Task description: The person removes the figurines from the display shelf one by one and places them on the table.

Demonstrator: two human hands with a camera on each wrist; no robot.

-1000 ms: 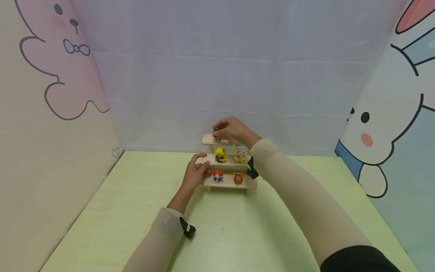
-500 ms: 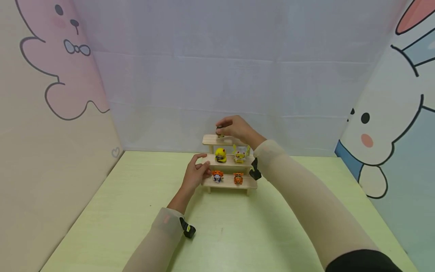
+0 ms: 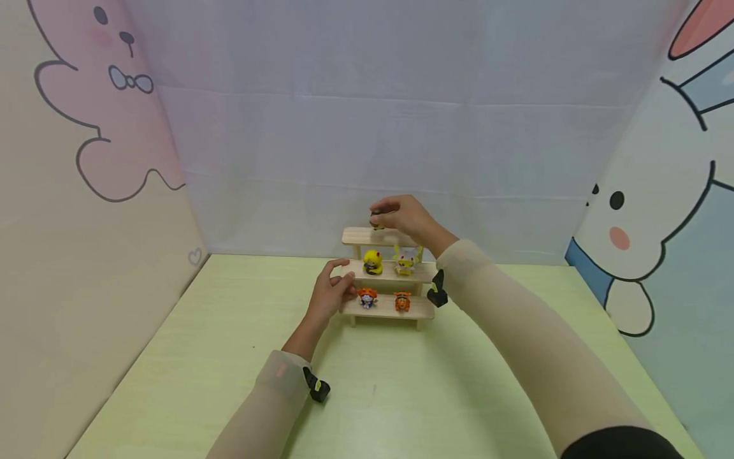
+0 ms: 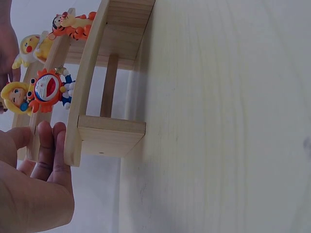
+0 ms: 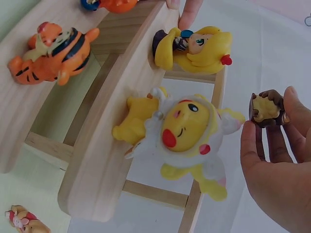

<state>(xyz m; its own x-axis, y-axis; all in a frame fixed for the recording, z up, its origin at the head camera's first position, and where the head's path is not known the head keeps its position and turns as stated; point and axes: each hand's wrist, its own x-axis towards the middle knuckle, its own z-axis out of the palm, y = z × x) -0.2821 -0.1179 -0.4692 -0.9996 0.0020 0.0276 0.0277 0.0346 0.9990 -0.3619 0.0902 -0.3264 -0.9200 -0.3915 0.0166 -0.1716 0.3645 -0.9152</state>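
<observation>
A three-tier wooden display stand (image 3: 355, 237) sits at the back of the table. My left hand (image 3: 328, 294) grips its left end, thumb and fingers around the middle board (image 4: 33, 141). Over the top tier, my right hand (image 3: 406, 215) pinches a small brown-and-tan figurine (image 5: 267, 108) between thumb and fingers. On the middle tier are a yellow-haired girl figurine (image 3: 373, 262) and a yellow figurine in a white hood (image 5: 182, 126). An orange-maned blue-and-white figurine (image 4: 47, 90) and an orange tiger figurine (image 3: 402, 301) stand on the lowest tier.
Behind the stand hangs a pale cloth backdrop (image 3: 344, 115). Printed side walls flank the light wood table (image 3: 367, 395). Low in the right wrist view, a tan-and-red figurine (image 5: 28, 222) shows beyond the stand.
My right hand has moved to the right along the top tier, carrying the brown-and-tan figurine slightly upward. The left hand stays at the stand's left end.
</observation>
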